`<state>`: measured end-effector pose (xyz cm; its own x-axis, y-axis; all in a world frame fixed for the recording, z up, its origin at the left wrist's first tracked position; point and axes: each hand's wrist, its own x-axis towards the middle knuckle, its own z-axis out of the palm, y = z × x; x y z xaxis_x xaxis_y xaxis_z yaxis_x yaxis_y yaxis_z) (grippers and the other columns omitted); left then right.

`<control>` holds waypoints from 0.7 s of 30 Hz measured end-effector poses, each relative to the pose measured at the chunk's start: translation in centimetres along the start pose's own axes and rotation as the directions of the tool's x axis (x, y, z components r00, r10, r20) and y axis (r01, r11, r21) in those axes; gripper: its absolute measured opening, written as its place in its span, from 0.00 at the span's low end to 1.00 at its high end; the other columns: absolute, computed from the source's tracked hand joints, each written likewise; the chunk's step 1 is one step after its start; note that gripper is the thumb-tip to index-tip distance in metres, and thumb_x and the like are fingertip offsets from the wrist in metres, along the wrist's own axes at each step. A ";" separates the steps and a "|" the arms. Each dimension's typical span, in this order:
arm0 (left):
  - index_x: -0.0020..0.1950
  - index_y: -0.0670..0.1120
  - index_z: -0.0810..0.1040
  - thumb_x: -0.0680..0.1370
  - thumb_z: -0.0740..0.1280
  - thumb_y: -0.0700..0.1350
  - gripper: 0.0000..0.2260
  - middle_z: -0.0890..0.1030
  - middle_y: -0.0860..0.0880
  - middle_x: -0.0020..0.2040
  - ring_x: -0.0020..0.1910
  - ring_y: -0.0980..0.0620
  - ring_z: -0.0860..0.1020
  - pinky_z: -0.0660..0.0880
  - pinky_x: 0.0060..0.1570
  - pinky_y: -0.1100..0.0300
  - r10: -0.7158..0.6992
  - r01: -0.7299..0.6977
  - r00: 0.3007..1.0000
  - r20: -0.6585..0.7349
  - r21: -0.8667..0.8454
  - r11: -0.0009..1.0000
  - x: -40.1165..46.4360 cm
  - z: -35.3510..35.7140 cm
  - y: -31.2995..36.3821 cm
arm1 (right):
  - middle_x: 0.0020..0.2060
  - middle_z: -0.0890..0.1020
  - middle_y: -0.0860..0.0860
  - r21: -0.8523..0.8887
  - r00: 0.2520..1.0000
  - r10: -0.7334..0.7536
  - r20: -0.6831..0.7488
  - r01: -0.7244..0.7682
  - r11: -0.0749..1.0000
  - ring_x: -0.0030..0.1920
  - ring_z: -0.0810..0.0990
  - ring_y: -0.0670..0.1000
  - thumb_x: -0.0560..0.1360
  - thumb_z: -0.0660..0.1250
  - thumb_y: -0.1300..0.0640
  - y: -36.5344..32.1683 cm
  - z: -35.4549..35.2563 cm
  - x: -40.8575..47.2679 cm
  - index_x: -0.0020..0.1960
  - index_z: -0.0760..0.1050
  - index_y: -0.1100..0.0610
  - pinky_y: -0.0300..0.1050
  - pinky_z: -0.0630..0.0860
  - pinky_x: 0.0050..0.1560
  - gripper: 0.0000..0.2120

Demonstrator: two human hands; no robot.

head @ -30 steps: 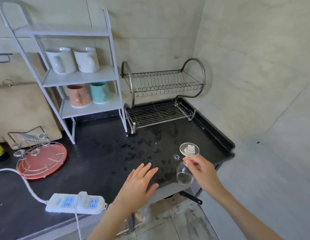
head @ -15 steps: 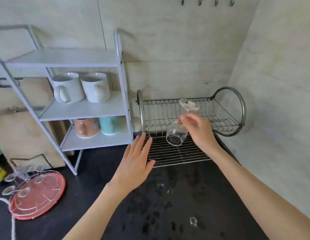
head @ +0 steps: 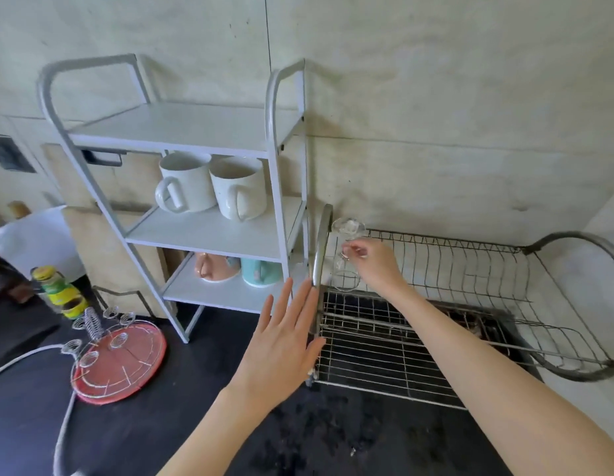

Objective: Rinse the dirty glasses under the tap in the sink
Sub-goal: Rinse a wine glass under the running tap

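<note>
Carried further toward the left end of the dish rack (head: 436, 341) since half a second ago: 1 stemmed glass (head: 346, 259), held upside down by the right hand (head: 374, 262). View also swung left, bringing a bottle and a bowl into sight.

Nearest: dark, wet countertop (head: 298, 438). Left hand (head: 281, 341) flat, fingers straight and together, holding nothing, tips just beside the rack's left hoop. Right forearm crossing over the lower grid.

Glass position: above the rear left corner of the lower grid, just beside the hoop. Contact of rim with the wires cannot be told. Long axis close to upright, foot on top, mouth downward. Stem pinched by the right fingertips (head: 350, 250), bowl hanging below them. Right hand the nearer one; left hand apart from the glass, hoop between them.

Judgement: rinsing apparently done for this glass, step in hand being to stand it mouth-down on the grid; straight lowering and release called for, with risk of tipping between wires.

Counted further back: 1 red tray (head: 121, 365) with wire holder, 1 white cable, 1 bottle (head: 60, 290), 1 white bowl (head: 37, 242), 1 white shelf unit (head: 202, 214) with 2 white mugs (head: 212, 187) and 2 coloured mugs (head: 236, 269). No tap or sink in view.
</note>
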<state>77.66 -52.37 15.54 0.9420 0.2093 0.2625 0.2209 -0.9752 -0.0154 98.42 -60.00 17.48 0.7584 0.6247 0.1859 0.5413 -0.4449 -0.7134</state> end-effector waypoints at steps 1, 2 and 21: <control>0.73 0.43 0.59 0.77 0.52 0.56 0.28 0.65 0.45 0.73 0.71 0.42 0.63 0.64 0.65 0.46 -0.001 0.001 1.000 0.008 0.005 1.000 0.0 0.0 0.0 | 0.58 0.80 0.52 -0.006 1.000 -0.002 0.009 0.002 1.000 0.54 0.79 0.50 0.79 0.62 0.55 0.3 0.2 0.2 0.58 0.79 0.56 0.45 0.74 0.57 0.12; 0.73 0.43 0.59 0.77 0.52 0.56 0.28 0.65 0.45 0.73 0.71 0.43 0.64 0.65 0.64 0.47 0.002 -0.002 1.000 0.008 0.014 1.000 0.0 0.1 0.0 | 0.58 0.80 0.52 -0.005 1.000 -0.004 0.012 0.004 1.000 0.54 0.78 0.50 0.79 0.62 0.55 0.5 0.3 0.4 0.57 0.79 0.56 0.45 0.74 0.57 0.11; 0.72 0.51 0.32 0.65 0.24 0.70 0.40 0.30 0.51 0.73 0.71 0.49 0.28 0.30 0.67 0.57 -0.086 0.100 0.983 0.160 -0.085 0.991 -3.4 -2.2 1.0 | 0.67 0.71 0.53 -0.024 0.999 0.042 -0.020 -0.043 0.999 0.66 0.70 0.52 0.79 0.59 0.52 0.0 -1.3 -3.6 0.71 0.64 0.57 0.47 0.67 0.66 0.22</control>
<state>74.10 -54.20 16.79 0.9478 0.3011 0.1049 0.2920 -0.9518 0.0935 96.10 -63.09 17.70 0.7876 0.5926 0.1689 0.5171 -0.4866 -0.7041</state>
